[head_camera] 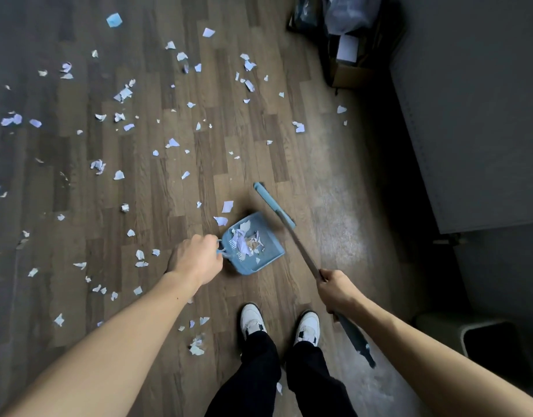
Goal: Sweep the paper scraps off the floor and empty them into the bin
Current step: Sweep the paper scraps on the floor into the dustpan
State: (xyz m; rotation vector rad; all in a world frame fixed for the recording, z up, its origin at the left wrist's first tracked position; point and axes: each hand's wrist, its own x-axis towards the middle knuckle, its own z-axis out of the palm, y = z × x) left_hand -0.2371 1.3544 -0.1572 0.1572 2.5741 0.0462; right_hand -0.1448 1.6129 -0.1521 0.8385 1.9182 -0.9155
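My left hand [197,258] grips the handle of a blue dustpan [268,254], which sits just above the wooden floor in front of my feet and holds a small heap of torn paper. My right hand [334,288] grips the shaft of a broom [301,245]; its blue head [272,204] lies just beyond the pan's far right edge. Several white and pale blue paper scraps [125,93] are strewn over the floor, mostly to the left and ahead. A dark bin [470,329] stands at the lower right, beside my right arm.
A grey cabinet or wall [476,115] fills the right side. A cardboard box with bags and papers [349,40] stands at the top right against it. My two white shoes [251,322] stand just behind the dustpan.
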